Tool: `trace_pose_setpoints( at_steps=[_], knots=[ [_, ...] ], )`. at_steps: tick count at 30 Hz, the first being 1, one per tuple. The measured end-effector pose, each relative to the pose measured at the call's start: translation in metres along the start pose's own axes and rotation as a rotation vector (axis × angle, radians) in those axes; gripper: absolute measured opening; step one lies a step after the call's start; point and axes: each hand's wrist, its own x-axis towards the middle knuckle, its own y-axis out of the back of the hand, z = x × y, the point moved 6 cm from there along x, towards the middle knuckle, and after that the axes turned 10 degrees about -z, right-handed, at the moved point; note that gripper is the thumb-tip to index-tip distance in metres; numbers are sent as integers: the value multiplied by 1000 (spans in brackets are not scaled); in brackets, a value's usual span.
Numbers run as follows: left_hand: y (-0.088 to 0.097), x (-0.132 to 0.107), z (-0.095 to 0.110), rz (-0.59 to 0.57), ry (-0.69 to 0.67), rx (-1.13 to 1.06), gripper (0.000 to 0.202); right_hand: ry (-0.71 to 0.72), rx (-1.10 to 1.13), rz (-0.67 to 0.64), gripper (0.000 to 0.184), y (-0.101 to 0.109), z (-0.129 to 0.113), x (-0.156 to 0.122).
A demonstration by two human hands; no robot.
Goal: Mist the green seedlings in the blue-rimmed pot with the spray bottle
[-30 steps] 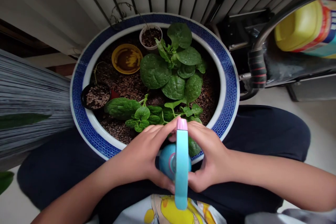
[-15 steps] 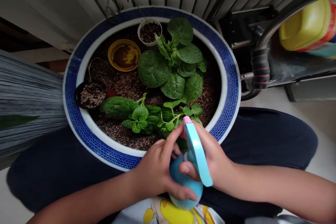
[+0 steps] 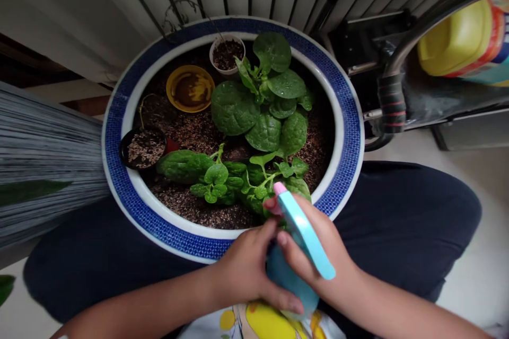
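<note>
Both hands on the spray bottle (image 3: 305,234)
The left hand (image 3: 244,271) cups its left side; the right hand (image 3: 324,260) curls round its right.

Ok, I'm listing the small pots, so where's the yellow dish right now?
Head view: the yellow dish lies on the soil, back left in the blue-rimmed planter, beside the small white pot.

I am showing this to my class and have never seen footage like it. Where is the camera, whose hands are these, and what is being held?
No machine here: one camera sits on a person's head and looks down, so both bare hands are the wearer's own. The left hand wraps the body of a light-blue spray bottle. The right hand grips its head, and the pink nozzle points at the plants. In front stands a large blue-rimmed planter holding soil, leafy green plants, a yellow dish, a small white pot and a small black pot.
</note>
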Motion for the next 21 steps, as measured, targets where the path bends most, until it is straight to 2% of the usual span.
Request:
trace_pose_setpoints(
  at_steps=[3, 5, 8, 11, 14, 16, 19, 21],
  knots=[
    [-6, 3, -2, -73, -32, -4, 75, -66, 21, 39, 31, -8, 8, -8],
    [-8, 6, -3, -92, -36, 4, 65, -126, 18, 58, 24, -9, 17, -13],
    [-7, 10, -2, -74, -35, 60, 69, -158, 45, 104, 14, -4, 30, -22],
    [-8, 13, 1, -67, -41, 162, 82, -141, 113, 189, 17, 3, 41, -32],
    [-9, 14, 3, -68, -41, 198, 86, -126, 198, 242, 20, 6, 52, -40],
    [-11, 15, 3, -83, -42, 196, 83, -90, 270, 216, 23, 4, 55, -41],
    [-12, 14, 2, -100, -22, 200, 76, -27, 418, 138, 43, -2, 59, -37],
    [-12, 13, 0, -95, 0, 185, 75, -6, 513, 122, 44, -5, 61, -35]
  ],
)
